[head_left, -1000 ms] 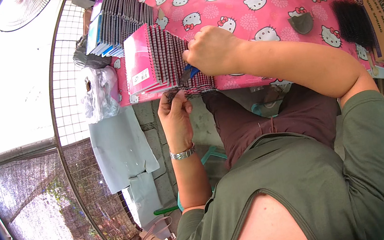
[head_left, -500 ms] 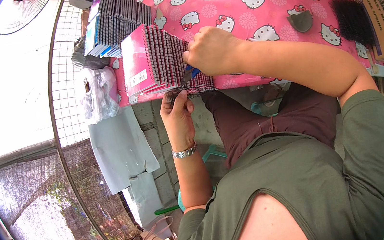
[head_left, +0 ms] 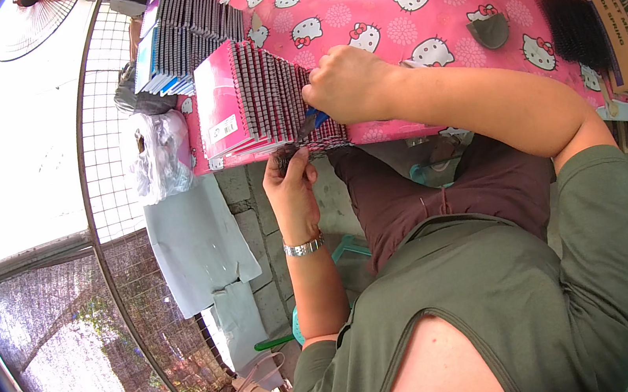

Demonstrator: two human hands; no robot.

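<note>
A stack of pink-covered spiral notebooks (head_left: 221, 101) lies at the table's near left edge, dark bindings facing right. Over its near right end, my right hand (head_left: 351, 84) is closed around blue-handled pliers (head_left: 308, 126), whose grey metal head points down and left towards the bindings. Most of the handles are hidden in the fist. Just below, at the table edge, my left hand (head_left: 292, 183) pinches a dark wire coil (head_left: 286, 155) between thumb and fingers. I cannot tell whether the coil is joined to a notebook.
Behind the pink stack is a stack of blue-covered spiral notebooks (head_left: 186, 38). A pink patterned cloth (head_left: 354, 20) covers the table. To the right are a dark grey piece (head_left: 491, 31), a bundle of black coils (head_left: 575, 31) and a cardboard box (head_left: 624, 20). A plastic bag (head_left: 162, 156) hangs left.
The dark coil at my left fingertips looks more bunched and its loose end no longer spreads to the right. Both hands stay almost in place; the view shifts slightly.
</note>
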